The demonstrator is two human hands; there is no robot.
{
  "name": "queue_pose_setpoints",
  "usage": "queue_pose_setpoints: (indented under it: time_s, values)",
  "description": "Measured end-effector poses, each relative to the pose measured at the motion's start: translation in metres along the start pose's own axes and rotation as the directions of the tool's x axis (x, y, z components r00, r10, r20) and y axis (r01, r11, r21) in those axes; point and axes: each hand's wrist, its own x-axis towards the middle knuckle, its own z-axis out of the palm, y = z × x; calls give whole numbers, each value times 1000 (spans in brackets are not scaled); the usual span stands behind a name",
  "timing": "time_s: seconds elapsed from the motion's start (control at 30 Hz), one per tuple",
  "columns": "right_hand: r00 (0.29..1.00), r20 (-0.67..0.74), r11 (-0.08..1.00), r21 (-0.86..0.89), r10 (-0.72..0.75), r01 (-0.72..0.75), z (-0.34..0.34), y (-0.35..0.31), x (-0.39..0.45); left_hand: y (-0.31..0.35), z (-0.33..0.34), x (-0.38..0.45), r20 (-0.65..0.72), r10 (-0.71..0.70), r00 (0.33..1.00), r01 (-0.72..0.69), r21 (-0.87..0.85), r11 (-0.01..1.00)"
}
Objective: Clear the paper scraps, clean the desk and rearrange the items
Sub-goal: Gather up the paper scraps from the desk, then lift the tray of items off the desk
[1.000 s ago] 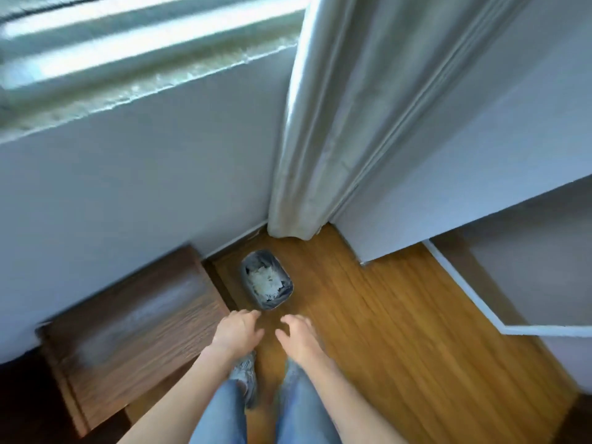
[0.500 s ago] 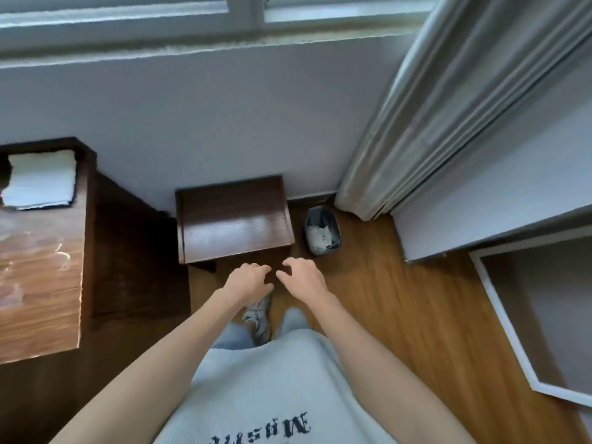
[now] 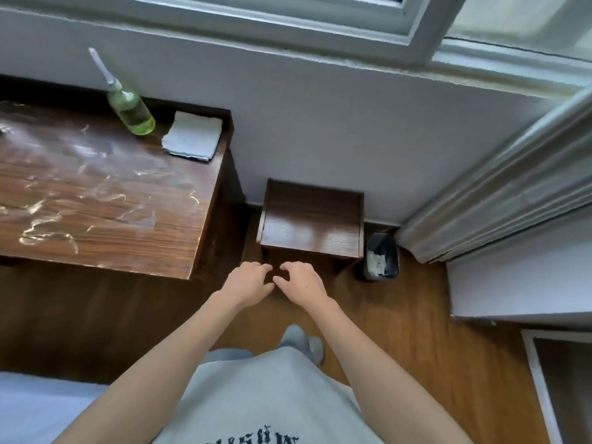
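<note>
Desk [image 3: 96, 203] upper left of left hand [image 3: 248, 283], right hand [image 3: 301, 283]; hands loosely curled, empty.

This looks like a room in a home, likely a bedroom or study corner. A dark brown wooden desk [image 3: 96, 200] stands against a pale painted wall [image 3: 320, 129] under a grey-framed window [image 3: 288, 17], with a pale grey curtain [image 3: 499, 200] hanging at the right. The warm brown wood-plank floor [image 3: 400, 322] carries a small dark wooden stool [image 3: 312, 219] and a small dark wastebasket [image 3: 382, 256] with white paper scraps inside.
</note>
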Motion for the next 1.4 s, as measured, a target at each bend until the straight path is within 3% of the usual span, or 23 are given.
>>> queue_pose_setpoints:
  time_s: [0.23, 0.37, 0.63, 0.77, 1.03, 1.2, 1.4]
  values:
    - [997, -36, 997, -23, -70, 69, 71, -180, 45, -181, -63, -37, -106, 17, 994, -15, 23, 1000]
    - [992, -60, 990, -85, -115, 110, 97, -269, 65, -281, -104, -56, -85, 15, 996, -7, 89, 996]
    - [985, 0, 965, -196, -175, 172, 120, -391, 113, -417, -160, -64, -102, -69, 992, 64, -46, 997]
    - [966, 65, 941, -218, -249, 257, 137, -442, 150, -470, -177, -64, -85, -162, 983, 150, -131, 980]
    - [883, 227, 879, -158, -411, 450, 198, -569, 209, -603, -202, -81, -8, -434, 901, 416, -269, 868]
    - [892, 230, 891, -154, -389, 428, 230, -635, 231, -683, -208, -90, 0, -461, 887, 422, -401, 813]
    - [955, 135, 953, -112, -265, 280, 293, -727, 256, -804, -228, -102, -135, -371, 919, 294, -394, 871]
